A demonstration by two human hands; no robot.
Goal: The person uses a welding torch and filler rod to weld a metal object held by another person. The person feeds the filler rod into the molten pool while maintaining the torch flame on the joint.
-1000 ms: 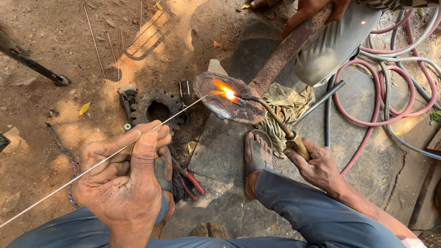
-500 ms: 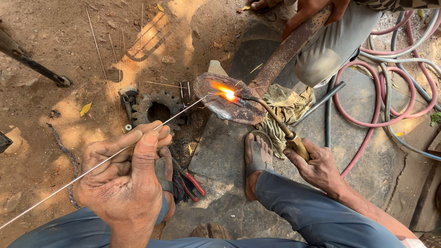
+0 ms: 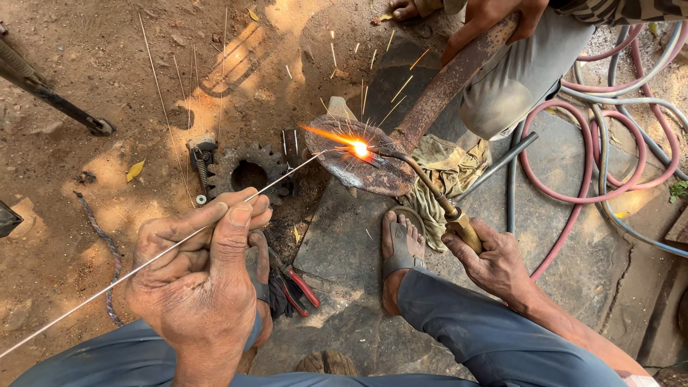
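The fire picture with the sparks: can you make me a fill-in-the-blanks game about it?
1. The left hand pinches a long thin ____ that reaches to the flame.
2. The right hand holds a torch with a ____-coloured handle.
3. The toothed gear lies on the ground to the ____ of the glowing spot.
4. The pliers beside the left hand have ____ handles.

Missing words: wire; brass; left; red
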